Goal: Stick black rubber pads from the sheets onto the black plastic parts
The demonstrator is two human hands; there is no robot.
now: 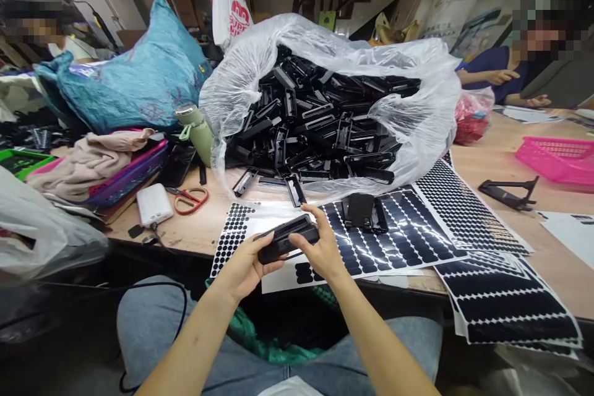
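1. In the head view, the person's left hand (245, 266) is gripping the left end of a black plastic part (286, 240), probably to steady it.
2. The right hand (323, 249) is also gripping the part, its thumb lying on top and its index finger reaching past the far side, perhaps leaving both thumbs free to press.
3. The part is hovering over the near edge of the sticker sheets (411, 223), which are overlapping on the table (487, 151), seemingly for easy reach.
4. One clear plastic bag (434, 114) is gaping towards the person, likely for quick picking; its black pieces (320, 117) are lying too jumbled to count.
5. I'm counting one pair of scissors (190, 201), one white power bank (154, 205), one green flask (198, 139), one black stand (508, 193), one pink basket (557, 161) at right, and at least three sheets.
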